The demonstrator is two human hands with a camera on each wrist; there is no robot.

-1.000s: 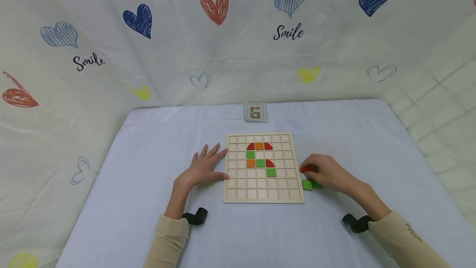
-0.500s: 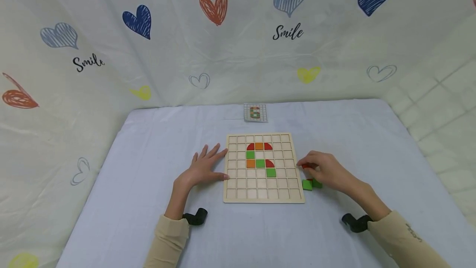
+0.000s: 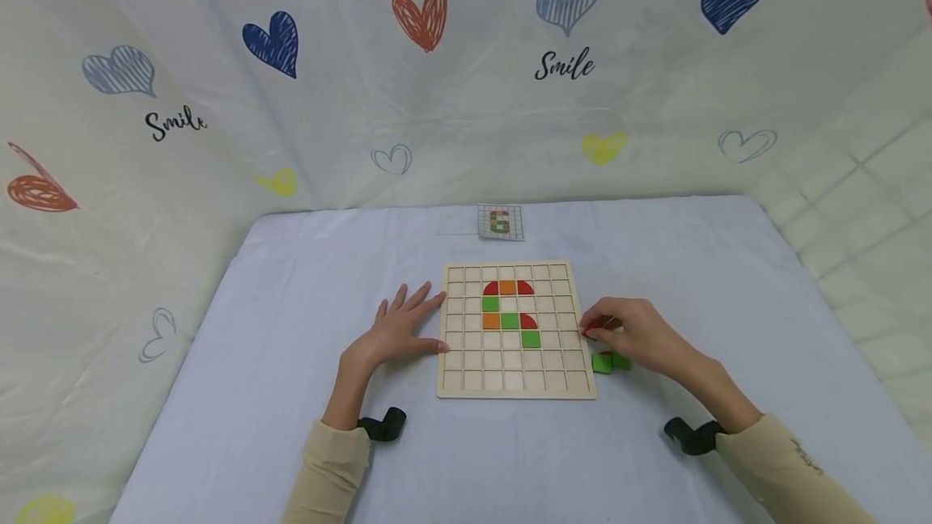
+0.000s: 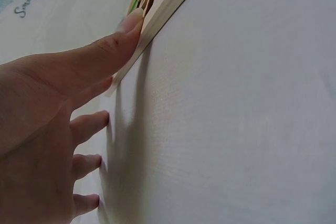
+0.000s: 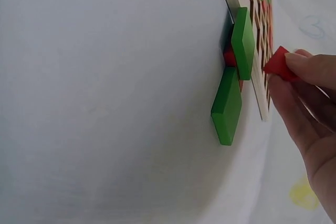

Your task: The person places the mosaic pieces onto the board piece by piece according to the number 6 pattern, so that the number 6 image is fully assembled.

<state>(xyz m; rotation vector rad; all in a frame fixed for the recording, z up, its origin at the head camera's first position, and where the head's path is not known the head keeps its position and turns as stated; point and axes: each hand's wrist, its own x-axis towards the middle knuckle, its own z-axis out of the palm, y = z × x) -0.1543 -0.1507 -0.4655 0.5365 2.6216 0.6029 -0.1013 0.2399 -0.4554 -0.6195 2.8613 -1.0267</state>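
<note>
A wooden grid board (image 3: 466,382) lies mid-table, with red, orange and green tiles set in its upper cells. My left hand (image 3: 393,332) rests at the board's left edge, fingers spread, with thumb and index finger touching the rim. Between thumb and fingers, my right hand (image 3: 637,334) pinches a red tile (image 5: 281,64) just off the board's right edge; its full outline is partly covered. Below that hand lie two green square tiles, one of them a green tile (image 5: 228,106) on the cloth, with red showing under and between them.
A small printed card (image 3: 501,222) with a coloured grid pattern lies behind the board. White cloth (image 3: 502,459) covers the table. Behind the table hangs a curtain (image 3: 466,103) printed with hearts.
My right hand has shifted slightly left toward the board and turned the red tile in its fingers. The left hand and the tiles on the board stay as they were.
</note>
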